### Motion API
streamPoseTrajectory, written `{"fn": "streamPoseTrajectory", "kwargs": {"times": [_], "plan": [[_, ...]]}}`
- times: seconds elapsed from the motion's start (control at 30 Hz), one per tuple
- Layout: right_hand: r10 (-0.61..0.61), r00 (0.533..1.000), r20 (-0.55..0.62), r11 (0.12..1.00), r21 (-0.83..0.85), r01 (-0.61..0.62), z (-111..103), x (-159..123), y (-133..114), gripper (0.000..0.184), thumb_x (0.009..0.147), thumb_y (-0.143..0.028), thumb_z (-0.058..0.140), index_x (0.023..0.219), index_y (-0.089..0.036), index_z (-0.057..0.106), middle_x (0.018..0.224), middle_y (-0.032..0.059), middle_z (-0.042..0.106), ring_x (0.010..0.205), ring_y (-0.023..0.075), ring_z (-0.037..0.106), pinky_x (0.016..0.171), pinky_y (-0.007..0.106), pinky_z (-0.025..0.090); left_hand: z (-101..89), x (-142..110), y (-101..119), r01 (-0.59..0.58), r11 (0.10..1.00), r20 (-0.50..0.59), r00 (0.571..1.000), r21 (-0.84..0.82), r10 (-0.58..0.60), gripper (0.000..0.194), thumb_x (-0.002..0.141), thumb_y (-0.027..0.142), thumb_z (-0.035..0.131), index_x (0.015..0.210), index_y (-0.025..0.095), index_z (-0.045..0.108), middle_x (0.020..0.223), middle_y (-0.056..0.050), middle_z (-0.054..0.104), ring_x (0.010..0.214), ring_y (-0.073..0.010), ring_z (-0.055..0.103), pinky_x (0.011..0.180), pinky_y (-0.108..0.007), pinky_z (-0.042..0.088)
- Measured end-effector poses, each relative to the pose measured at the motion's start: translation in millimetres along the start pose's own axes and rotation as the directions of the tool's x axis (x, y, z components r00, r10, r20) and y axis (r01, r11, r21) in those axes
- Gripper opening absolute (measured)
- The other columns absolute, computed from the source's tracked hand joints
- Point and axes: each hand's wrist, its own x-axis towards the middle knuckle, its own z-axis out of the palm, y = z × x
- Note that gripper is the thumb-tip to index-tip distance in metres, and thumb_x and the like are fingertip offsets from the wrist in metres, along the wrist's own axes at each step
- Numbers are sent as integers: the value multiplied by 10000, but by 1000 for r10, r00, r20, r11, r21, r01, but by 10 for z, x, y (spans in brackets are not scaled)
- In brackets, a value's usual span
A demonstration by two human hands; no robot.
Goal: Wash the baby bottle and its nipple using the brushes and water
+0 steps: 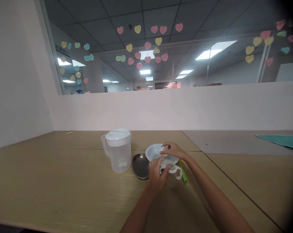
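And my right hand (173,150) is over the pale bowl (150,151), fingers pinching a small white piece (164,149)! My left hand (157,173) curls round the white-handled cup (174,169), just this side of the bowl. The pitcher (119,155) wears a pale label (123,164), too small to read.

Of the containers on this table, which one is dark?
The shallow, dark metal dish, between the translucent, white-lidded plastic pitcher and the left hand; the others are pale or clear.
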Motion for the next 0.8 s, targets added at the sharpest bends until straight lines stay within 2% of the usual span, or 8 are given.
{"fn": "streamPoseTrajectory", "kwargs": {"times": [0.1, 0.17, 0.27, 0.4, 0.47, 0.6, 0.7, 0.8], "plan": [[-140, 981, -136, 990, 6, 142, -24, -49, -249, 386, 637, -491, 662, 841, -173, 584, 704, -32, 516, 639, 110, 449, 559, 211, 354, -56, 66, 10, 55, 997, -239, 969, -56, -67, 299, 906, 306, 391, 1146, 198, 534, 1098, -81, 595, 989, -189, 535, 881, -344, 402], [-191, 972, -137, 981, -1, 193, -32, -105, -437, 362, 654, -487, 654, 826, -181, 567, 684, -40, 510, 619, 106, 438, 550, 209, 345, -100, 123, 28, 59, 997, -316, 946, -48, -71, 328, 887, 285, 433, 1196, 197, 501, 1152, -88, 576, 1033, -193, 523, 907, -346, 396], [-239, 965, -106, 971, 5, 241, -23, -192, -684, 355, 688, -494, 631, 868, -192, 582, 761, -14, 583, 678, 126, 500, 595, 219, 372, -138, 206, 73, 55, 995, -303, 950, -78, -76, 466, 820, 275, 548, 1268, 205, 443, 1227, -91, 544, 1121, -206, 492, 949, -352, 385], [-262, 960, -97, 964, -78, 255, -2, -276, -877, 336, 794, -496, 519, 926, -205, 623, 839, 30, 644, 734, 156, 558, 652, 244, 385, -167, 300, 132, 109, 975, -278, 947, -194, -161, 591, 759, 282, 627, 1303, 210, 406, 1237, -91, 541, 1134, -212, 500, 945, -350, 400], [-270, 960, -76, 956, -137, 258, -11, -308, -928, 360, 828, -511, 465, 939, -213, 634, 818, 36, 653, 721, 161, 566, 651, 244, 377, -200, 346, 152, 120, 976, -278, 946, -182, -168, 569, 750, 281, 640, 1276, 212, 438, 1205, -88, 557, 1117, -218, 508, 940, -359, 400], [-267, 962, -59, 940, -239, 246, -70, -348, -978, 406, 890, -503, 347, 954, -216, 626, 788, 38, 651, 678, 153, 559, 627, 236, 347, -270, 419, 177, 49, 996, -230, 971, -81, -66, 404, 762, 312, 634, 1148, 220, 555, 1068, -70, 605, 1012, -221, 541, 870, -353, 423], [-267, 962, -63, 934, -263, 242, -110, -334, -954, 446, 914, -495, 280, 850, -204, 612, 700, 20, 619, 616, 132, 520, 593, 229, 320, -276, 438, 178, 20, 1000, -213, 977, -21, -24, 337, 779, 347, 617, 1088, 213, 602, 976, -62, 615, 933, -208, 556, 813, -327, 435], [-263, 963, -52, 944, -221, 246, -110, -289, -882, 484, 915, -507, 258, 711, -188, 560, 614, -3, 559, 577, 114, 472, 567, 223, 305, -250, 426, 151, 4, 1000, -199, 980, -30, -10, 360, 784, 362, 612, 1109, 208, 598, 984, -61, 608, 935, -200, 554, 815, -310, 436]]}}
